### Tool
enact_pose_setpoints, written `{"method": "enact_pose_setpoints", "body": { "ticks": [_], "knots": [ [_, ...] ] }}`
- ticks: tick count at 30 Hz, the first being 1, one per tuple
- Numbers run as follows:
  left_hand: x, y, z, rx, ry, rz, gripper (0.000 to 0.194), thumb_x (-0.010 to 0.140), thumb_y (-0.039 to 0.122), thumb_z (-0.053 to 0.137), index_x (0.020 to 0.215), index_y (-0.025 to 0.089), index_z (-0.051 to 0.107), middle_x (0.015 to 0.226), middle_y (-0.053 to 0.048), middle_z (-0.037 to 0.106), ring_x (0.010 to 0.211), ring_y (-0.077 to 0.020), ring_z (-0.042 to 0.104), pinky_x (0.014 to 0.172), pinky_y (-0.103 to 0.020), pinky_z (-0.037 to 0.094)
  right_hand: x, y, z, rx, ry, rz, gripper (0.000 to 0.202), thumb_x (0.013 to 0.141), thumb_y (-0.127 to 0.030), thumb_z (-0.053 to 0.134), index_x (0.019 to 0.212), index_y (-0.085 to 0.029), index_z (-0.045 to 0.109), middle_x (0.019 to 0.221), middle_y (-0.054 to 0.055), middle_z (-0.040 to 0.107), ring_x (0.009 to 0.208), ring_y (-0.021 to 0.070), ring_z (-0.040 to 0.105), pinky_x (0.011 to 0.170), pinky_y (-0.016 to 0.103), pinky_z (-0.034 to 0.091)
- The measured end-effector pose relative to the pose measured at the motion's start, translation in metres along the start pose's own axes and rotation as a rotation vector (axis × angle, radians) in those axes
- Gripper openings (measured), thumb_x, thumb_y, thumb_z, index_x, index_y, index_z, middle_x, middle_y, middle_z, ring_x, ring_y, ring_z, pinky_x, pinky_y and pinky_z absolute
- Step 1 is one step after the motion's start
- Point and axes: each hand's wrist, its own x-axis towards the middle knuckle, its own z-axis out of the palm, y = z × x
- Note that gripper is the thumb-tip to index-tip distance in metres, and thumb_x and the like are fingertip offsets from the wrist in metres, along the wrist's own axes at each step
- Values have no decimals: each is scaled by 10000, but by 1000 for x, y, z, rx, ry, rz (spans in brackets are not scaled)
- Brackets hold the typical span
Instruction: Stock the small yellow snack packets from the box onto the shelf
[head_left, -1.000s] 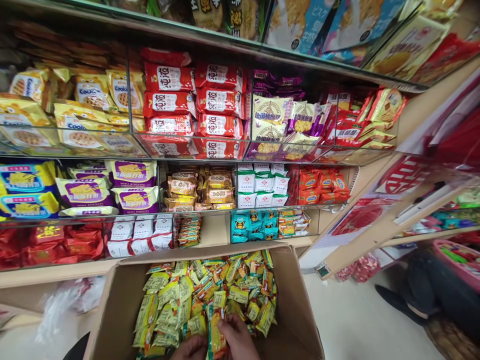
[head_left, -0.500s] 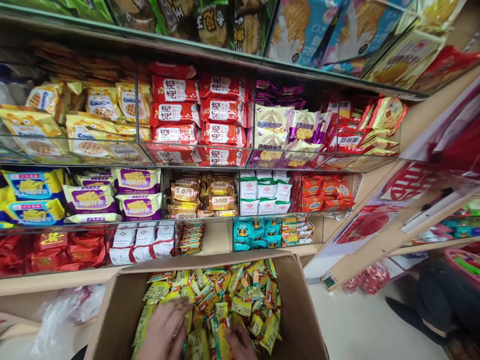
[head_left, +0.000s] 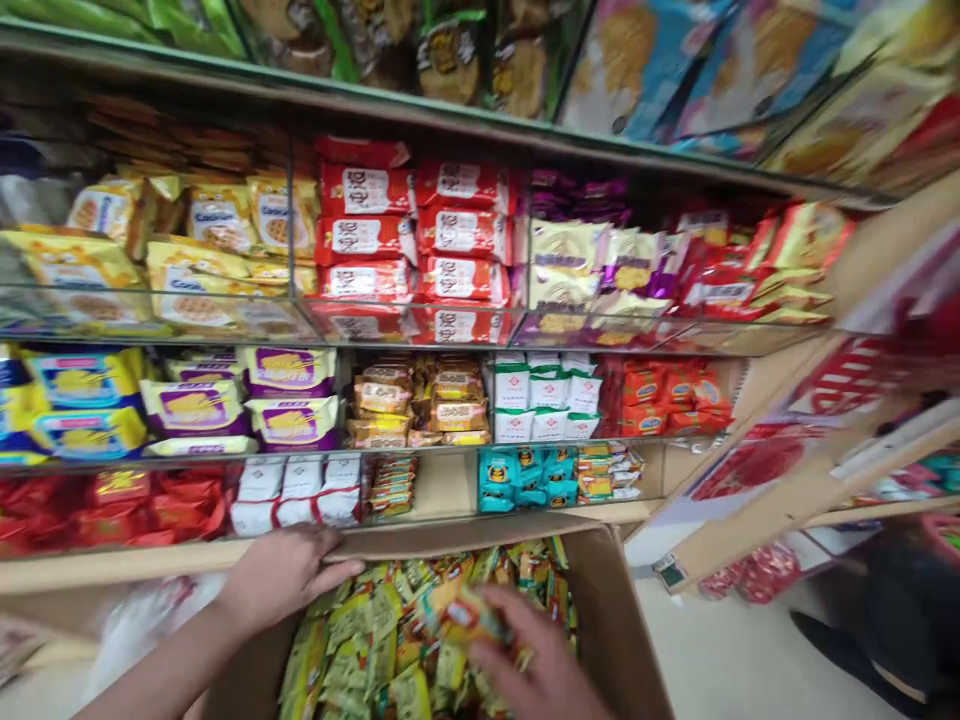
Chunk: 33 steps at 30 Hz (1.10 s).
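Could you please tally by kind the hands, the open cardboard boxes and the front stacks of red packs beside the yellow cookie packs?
Left hand and right hand: 2
Open cardboard box: 1
Front stacks of red packs: 2
Total: 5

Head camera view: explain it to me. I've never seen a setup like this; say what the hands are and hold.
There is no machine: these are the bare hands of a person wearing the camera on their head, looking forward and down. Below is an open brown cardboard box heaped with small yellow-green wrapped packets. The right hand holds something in yellow-and-orange wrapping above the heap; it is too blurred to count. The left hand is at the box's far left corner. Behind, pale wooden shelving bears rows of red packets with white labels and others.
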Motion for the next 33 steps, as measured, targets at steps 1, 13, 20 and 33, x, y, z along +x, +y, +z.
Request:
{"method": "enact_pose_setpoints", "body": {
  "ticks": [1,13,20,33],
  "knots": [
    [-2,1,-3,33,-38,36,591,715,661,270,780,199,633,692,-73,641,699,-220,598,635,-291,417,8,-7,-17,-153,63,-125,349,787,-295,475,1129,-232,502,1141,57,538,1049,192,473,899,309,353],
    [-10,1,-5,107,16,129,600,774,610,239,769,158,633,682,-90,649,641,-228,591,534,-290,373,186,28,14,-782,-299,-53,317,698,-165,567,1014,-172,569,1002,80,559,916,183,525,783,253,371],
    [-6,0,-3,110,72,91,622,740,649,242,665,165,626,623,-74,636,554,-200,556,494,-289,333,231,50,89,-867,-453,-90,368,614,-242,691,954,-168,573,908,43,606,830,161,556,686,224,400],
    [4,-9,5,21,40,53,567,726,629,315,765,170,644,678,-98,647,667,-221,598,596,-297,423,246,68,106,-955,-575,-120,176,820,-243,483,919,-118,557,966,54,576,861,144,551,736,316,448]
  ]
}}
